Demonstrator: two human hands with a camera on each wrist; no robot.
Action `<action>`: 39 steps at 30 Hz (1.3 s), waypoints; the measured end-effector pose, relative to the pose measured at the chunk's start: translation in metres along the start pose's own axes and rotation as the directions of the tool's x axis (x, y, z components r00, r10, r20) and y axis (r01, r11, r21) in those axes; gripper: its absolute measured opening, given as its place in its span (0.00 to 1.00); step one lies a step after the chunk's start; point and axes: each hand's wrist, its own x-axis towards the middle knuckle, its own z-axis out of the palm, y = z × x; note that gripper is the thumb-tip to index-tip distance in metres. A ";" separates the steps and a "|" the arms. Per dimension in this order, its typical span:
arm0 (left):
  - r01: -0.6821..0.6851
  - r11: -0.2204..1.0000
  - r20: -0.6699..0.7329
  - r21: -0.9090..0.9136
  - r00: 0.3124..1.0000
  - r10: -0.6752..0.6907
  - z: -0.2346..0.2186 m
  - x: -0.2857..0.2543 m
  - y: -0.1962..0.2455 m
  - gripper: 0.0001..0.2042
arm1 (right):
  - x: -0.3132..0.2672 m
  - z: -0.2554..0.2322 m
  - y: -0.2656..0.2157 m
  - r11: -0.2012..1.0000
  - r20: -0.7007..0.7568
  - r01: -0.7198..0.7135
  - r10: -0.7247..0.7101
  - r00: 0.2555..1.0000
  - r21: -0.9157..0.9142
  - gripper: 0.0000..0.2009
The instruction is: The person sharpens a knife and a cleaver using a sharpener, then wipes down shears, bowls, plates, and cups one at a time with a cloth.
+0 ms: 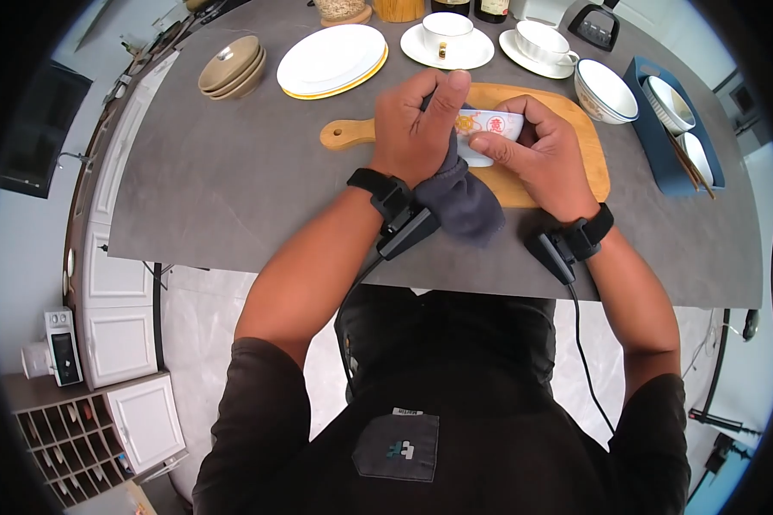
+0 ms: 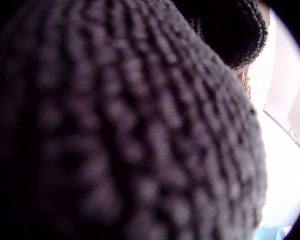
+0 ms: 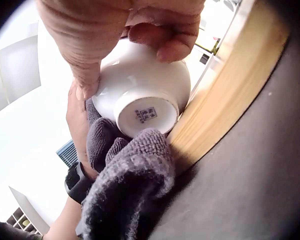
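Note:
A small white bowl [image 1: 500, 125] with orange and red markings is held above the wooden board [image 1: 575, 129]. My right hand [image 1: 545, 159] pinches its right side between thumb and fingers. My left hand [image 1: 416, 129] grips a dark grey cloth [image 1: 468, 202] against the bowl's left side, the cloth hanging below. The right wrist view shows the bowl's base [image 3: 147, 115] with a blue mark, the cloth [image 3: 135, 165] touching it, and my right hand [image 3: 90, 35] on the rim side. Knitted cloth [image 2: 140, 125] fills most of the left wrist view.
Stacked brown bowls [image 1: 232, 64] and white plates [image 1: 331, 58] lie at the back left. Two cups on saucers [image 1: 412, 53] stand behind the board. A patterned bowl [image 1: 605, 93] and a blue rack [image 1: 661, 163] with bowls and chopsticks are at the right.

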 end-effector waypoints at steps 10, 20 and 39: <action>0.144 0.966 -0.091 -0.212 0.982 -0.167 -0.003 0.004 -0.005 0.28 | -0.003 -0.024 0.017 0.981 0.103 -0.076 0.059 0.993 0.176 0.19; 0.192 0.958 0.008 -0.212 0.981 -0.194 -0.015 0.007 -0.009 0.26 | 0.001 -0.033 0.021 0.971 0.203 -0.129 0.088 0.975 0.202 0.18; 0.263 0.943 0.011 -0.203 0.964 -0.267 -0.008 0.004 -0.004 0.22 | 0.002 -0.053 0.022 0.927 0.313 -0.205 0.102 0.944 0.314 0.14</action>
